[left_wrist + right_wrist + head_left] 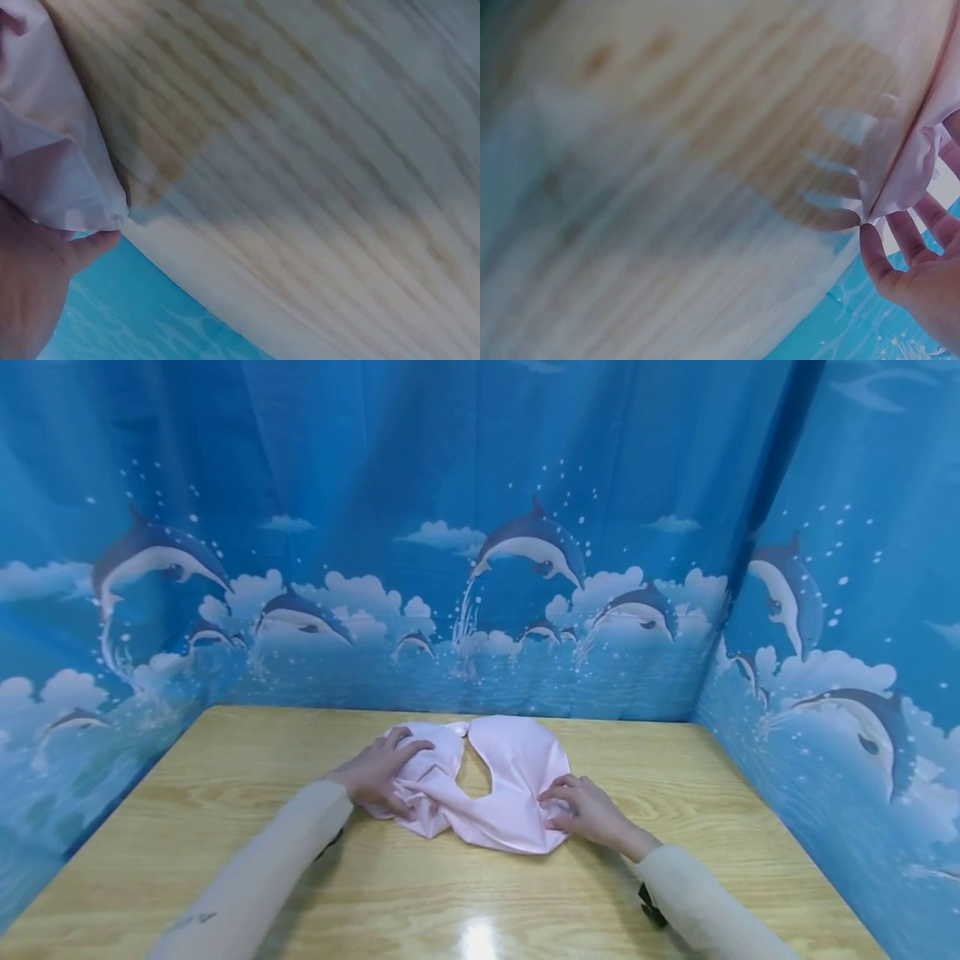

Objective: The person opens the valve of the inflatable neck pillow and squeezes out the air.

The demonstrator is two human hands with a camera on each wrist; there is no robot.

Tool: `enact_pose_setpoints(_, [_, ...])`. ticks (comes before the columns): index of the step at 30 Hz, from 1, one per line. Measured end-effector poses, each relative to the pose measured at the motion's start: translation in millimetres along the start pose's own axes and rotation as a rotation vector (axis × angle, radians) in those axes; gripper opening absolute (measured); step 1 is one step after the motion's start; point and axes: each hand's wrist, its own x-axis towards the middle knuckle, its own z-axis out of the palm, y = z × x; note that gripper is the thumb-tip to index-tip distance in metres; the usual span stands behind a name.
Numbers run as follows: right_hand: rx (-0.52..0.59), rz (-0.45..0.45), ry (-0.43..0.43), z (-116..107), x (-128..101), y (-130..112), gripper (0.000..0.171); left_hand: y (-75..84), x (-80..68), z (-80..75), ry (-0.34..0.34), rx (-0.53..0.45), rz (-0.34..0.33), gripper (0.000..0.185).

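Note:
A pale pink cloth with a rounded cut-out lies crumpled on the wooden table, slightly beyond its middle. My left hand grips the bunched left part of it, with the fingers curled over the folds. My right hand pinches the cloth's right edge near the table surface. The left wrist view shows the pink cloth bunched above my left hand. In the right wrist view my right hand has thumb and fingers at the hem of the cloth.
Blue curtains printed with dolphins and clouds wall in the table on the left, back and right. A black strap sits on my right wrist. Bare wood lies between the cloth and the near edge.

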Motion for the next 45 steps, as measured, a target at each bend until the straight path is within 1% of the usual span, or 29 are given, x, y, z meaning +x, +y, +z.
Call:
enact_pose_setpoints(5, [0.004, 0.0, 0.001, -1.2, -0.3, -1.0, 0.032, 2.8, 4.2, 1.8, 0.006, -0.003, 0.017, 0.102])
enact_pose_setpoints(10, [0.013, 0.006, 0.002, -2.1, -0.7, -2.3, 0.032, 6.5, 3.2, 0.4, 0.011, 0.0, 0.05, 0.099])
enact_pose_setpoints(20, [0.01, -0.008, 0.001, -1.9, -0.9, -1.9, 0.032, 8.3, 0.1, 8.9, 0.074, 0.057, 0.056, 0.093])
enact_pose_setpoints(24, [0.012, 0.0, -0.004, -1.9, -0.9, -2.0, 0.032, 12.1, -0.9, 9.3, 0.09, 0.052, 0.07, 0.088])
enact_pose_setpoints(26, [0.015, 0.011, -0.01, -1.8, -0.8, -1.7, 0.032, 14.1, -1.3, 9.1, 0.094, 0.033, 0.074, 0.084])
enact_pose_setpoints(31, [0.022, 0.02, -0.018, -1.2, -0.7, -0.2, 0.031, 17.4, -2.0, 10.2, 0.093, 0.009, 0.067, 0.078])
enact_pose_setpoints(35, [0.018, 0.002, -0.009, -1.4, -1.0, -0.1, 0.031, 17.5, -4.3, 10.7, 0.094, 0.017, 0.065, 0.079])
enact_pose_setpoints(40, [0.002, -0.023, 0.002, -1.6, -1.1, -0.3, 0.031, 16.1, -9.8, 10.9, 0.066, 0.038, 0.066, 0.082])
enact_pose_setpoints(45, [-0.017, -0.053, 0.012, -1.6, -1.1, -0.3, 0.031, 17.7, -14.4, 12.2, 0.045, 0.028, 0.069, 0.1])
